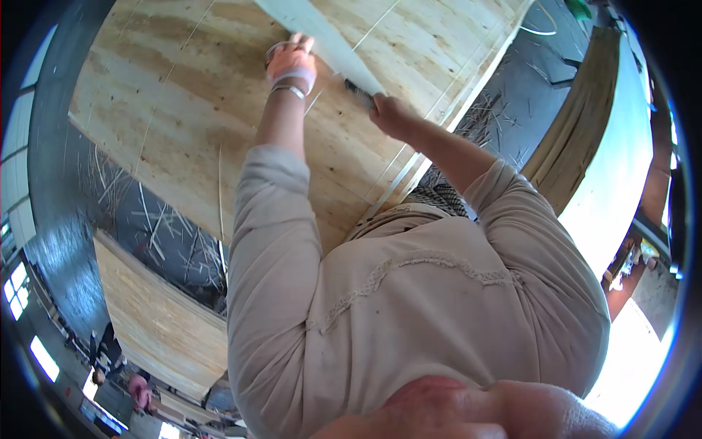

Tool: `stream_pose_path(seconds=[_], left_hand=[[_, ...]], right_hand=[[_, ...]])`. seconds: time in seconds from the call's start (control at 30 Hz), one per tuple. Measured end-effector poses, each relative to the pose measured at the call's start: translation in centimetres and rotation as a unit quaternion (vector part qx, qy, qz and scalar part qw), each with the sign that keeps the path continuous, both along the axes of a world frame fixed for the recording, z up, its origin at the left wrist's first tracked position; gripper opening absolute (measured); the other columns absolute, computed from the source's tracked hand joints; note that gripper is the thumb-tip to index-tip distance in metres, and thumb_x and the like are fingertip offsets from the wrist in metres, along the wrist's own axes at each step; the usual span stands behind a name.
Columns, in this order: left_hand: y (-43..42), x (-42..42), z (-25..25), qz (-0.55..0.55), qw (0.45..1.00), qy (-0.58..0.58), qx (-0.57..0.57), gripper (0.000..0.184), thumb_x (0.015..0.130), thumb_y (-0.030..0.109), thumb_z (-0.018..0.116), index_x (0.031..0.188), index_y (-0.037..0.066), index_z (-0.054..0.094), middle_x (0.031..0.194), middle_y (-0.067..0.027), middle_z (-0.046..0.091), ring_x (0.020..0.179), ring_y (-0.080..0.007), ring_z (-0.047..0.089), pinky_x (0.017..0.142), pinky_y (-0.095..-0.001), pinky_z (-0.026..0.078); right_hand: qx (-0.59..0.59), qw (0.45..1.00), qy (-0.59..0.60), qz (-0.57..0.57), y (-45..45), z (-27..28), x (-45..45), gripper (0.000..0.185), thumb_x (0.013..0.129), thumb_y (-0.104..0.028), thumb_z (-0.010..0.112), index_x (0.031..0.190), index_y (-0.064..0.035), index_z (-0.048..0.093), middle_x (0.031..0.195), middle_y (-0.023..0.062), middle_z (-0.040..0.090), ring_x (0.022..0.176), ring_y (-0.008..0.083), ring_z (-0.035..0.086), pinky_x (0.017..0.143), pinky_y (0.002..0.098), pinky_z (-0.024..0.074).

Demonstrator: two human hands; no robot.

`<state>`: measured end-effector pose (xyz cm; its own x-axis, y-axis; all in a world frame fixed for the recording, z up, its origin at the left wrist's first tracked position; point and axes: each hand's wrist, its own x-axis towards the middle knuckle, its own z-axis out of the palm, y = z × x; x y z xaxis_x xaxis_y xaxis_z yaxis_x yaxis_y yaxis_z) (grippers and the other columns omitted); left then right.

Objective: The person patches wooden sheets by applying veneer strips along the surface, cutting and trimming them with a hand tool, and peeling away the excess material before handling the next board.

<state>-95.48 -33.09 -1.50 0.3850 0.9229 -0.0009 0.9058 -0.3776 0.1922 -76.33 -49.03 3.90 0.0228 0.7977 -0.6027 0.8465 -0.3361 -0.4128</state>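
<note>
My left hand point(292, 62), in a pale orange glove with a band at the wrist, lies on a plywood-like sheet point(197, 95). Its fingers reach forward beside a long pale strip point(325, 44); a thin curved edge shows at its left side. My bare right hand point(393, 117) is closed around the strip's narrow near end. The strip slants away to the top of the view, its far end out of frame. A dark, bristly-looking patch point(358, 94) shows beside the strip near my right fingers; its kind is unclear.
Wood splinters point(172, 234) litter the dark floor on both sides. A stack of sheets point(161, 314) lies at lower left, and brown curved sheets point(578, 124) stand at right. Two people, one in pink point(139, 393), are far off at lower left.
</note>
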Motion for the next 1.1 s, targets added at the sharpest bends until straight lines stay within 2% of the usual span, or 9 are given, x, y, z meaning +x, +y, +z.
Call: stream_pose_path(seconds=[0.17,0.27,0.53,0.57,0.6,0.63,0.83,0.97,1.1], left_hand=[[-5.5,3.3,4.1,0.24,0.91,-0.315,-0.125,0.046,0.089,0.036,0.054,0.128,0.014,0.06,0.116,-0.0172,0.066,0.105,-0.0328,0.063,0.087,-0.0404,0.052],[-4.9,3.2,-5.0,0.383,0.547,-0.638,-0.384,0.028,0.088,0.022,0.067,0.11,0.006,0.063,0.092,-0.0064,0.069,0.086,-0.021,0.065,0.069,-0.0363,0.054],[-6.5,4.3,-0.4,0.373,0.621,-0.52,-0.452,0.019,0.09,0.024,0.06,0.083,0.006,0.056,0.067,-0.0042,0.056,0.053,-0.0148,0.053,0.042,-0.0286,0.04],[-6.9,2.6,-4.6,0.308,0.533,-0.608,-0.501,0.03,0.092,0.028,0.049,0.07,0.008,0.049,0.059,-0.003,0.047,0.048,-0.0146,0.047,0.039,-0.0286,0.034],[-8.2,3.1,-1.2,0.185,0.782,-0.426,-0.416,0.038,0.093,0.036,0.041,0.064,0.011,0.044,0.055,-0.0025,0.043,0.046,-0.0145,0.045,0.038,-0.029,0.03],[-8.0,2.1,-3.3,0.201,0.559,-0.629,-0.501,0.036,0.09,0.028,0.051,0.058,0.013,0.043,0.054,-0.0018,0.045,0.044,-0.013,0.045,0.037,-0.0281,0.029],[-7.5,4.3,1.3,0.414,0.609,-0.482,-0.474,0.039,0.084,0.02,0.067,0.056,0.015,0.039,0.048,0.0023,0.043,0.035,-0.0091,0.038,0.033,-0.0273,0.025],[-6.8,4.0,1.1,0.373,0.731,-0.364,-0.44,0.034,0.082,0.025,0.066,0.057,0.007,0.05,0.048,-0.0052,0.052,0.039,-0.0176,0.052,0.039,-0.0337,0.041],[-5.9,1.3,2.5,0.335,0.543,-0.536,-0.553,0.032,0.082,0.02,0.065,0.057,0.009,0.049,0.047,-0.0034,0.045,0.036,-0.0141,0.039,0.036,-0.0314,0.028]], right_hand=[[0.118,0.967,0.089,-0.206,0.7,0.3,1.7,0.032,0.091,-0.033,0.054,0.106,-0.0049,0.06,0.091,0.0218,0.065,0.087,0.0387,0.065,0.074,0.0468,0.0511],[0.144,0.954,0.067,-0.256,4.7,-3.7,2.8,0.028,0.089,-0.032,0.056,0.098,-0.0056,0.061,0.093,0.0242,0.065,0.087,0.0428,0.063,0.076,0.0504,0.0494],[0.075,0.931,0.258,-0.245,4.5,-6.8,4.1,0.024,0.09,-0.026,0.061,0.099,-0.004,0.063,0.081,0.0105,0.066,0.071,0.0223,0.068,0.064,0.0382,0.054],[0.101,0.931,0.283,-0.208,4.9,-3.2,4.8,0.026,0.094,-0.028,0.06,0.1,-0.003,0.062,0.078,0.0063,0.064,0.062,0.0172,0.065,0.06,0.0365,0.0538],[0.125,0.915,0.326,-0.203,6.4,-3.5,5.2,0.032,0.092,-0.033,0.064,0.1,-0.002,0.061,0.076,0.0066,0.064,0.06,0.0148,0.063,0.059,0.034,0.0536],[0.11,0.895,0.367,-0.229,8.5,-5.2,5.2,0.035,0.088,-0.034,0.066,0.104,-0.0035,0.064,0.077,0.0086,0.065,0.066,0.0176,0.062,0.061,0.0363,0.052],[0.24,0.756,0.517,-0.322,15.7,-1.0,-1.7,0.029,0.08,-0.024,0.08,0.079,-0.0061,0.057,0.062,0.0028,0.059,0.052,0.0097,0.055,0.048,0.0279,0.0477],[0.216,0.808,0.465,-0.292,17.2,-1.9,-5.5,0.03,0.077,-0.027,0.08,0.08,-0.0083,0.057,0.064,0.0011,0.059,0.05,0.0075,0.053,0.045,0.0288,0.0445],[0.323,0.864,0.31,-0.229,17.2,-3.5,-7.7,0.035,0.077,-0.033,0.08,0.073,-0.0096,0.055,0.056,-0.0006,0.055,0.046,0.0062,0.048,0.043,0.0266,0.0386]])
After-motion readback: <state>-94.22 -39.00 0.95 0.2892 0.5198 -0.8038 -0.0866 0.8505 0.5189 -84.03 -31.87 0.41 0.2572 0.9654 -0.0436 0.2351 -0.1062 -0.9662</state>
